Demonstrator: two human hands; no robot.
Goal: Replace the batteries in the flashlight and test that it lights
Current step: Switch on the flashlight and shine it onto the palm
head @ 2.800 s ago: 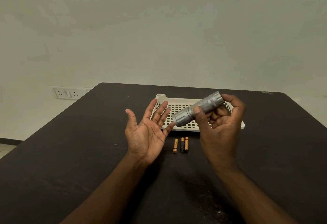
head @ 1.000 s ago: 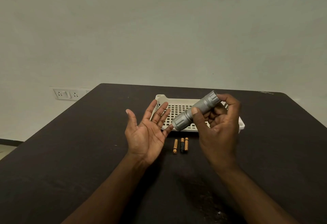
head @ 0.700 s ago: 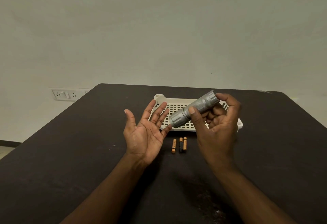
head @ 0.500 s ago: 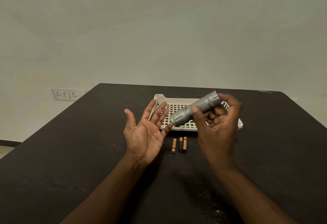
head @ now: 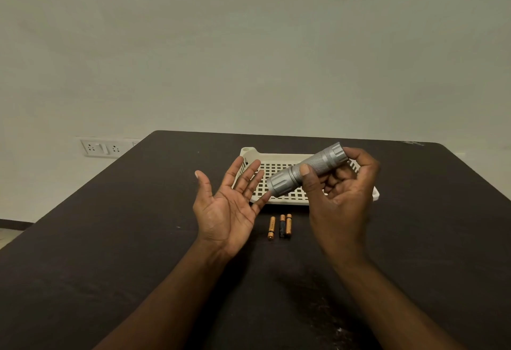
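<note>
My right hand (head: 341,203) grips a silver flashlight (head: 287,179) above the table, thumb across its body. Its wide head slants down to the left, toward my left hand (head: 228,208). That hand is held palm up with the fingers spread and holds nothing; its fingertips are close to the flashlight's head. No light shows on the palm. Three small batteries (head: 280,226) lie side by side on the dark table (head: 110,239) between my hands, just in front of the tray.
A white perforated tray (head: 284,197) sits behind my hands near the table's middle. A switch and socket plate (head: 101,148) is on the wall at the left. The table's far edge runs just behind the tray.
The flashlight has wobbled slightly in my right hand, dipping and rising a little. My left hand has stayed palm up in the same place.
</note>
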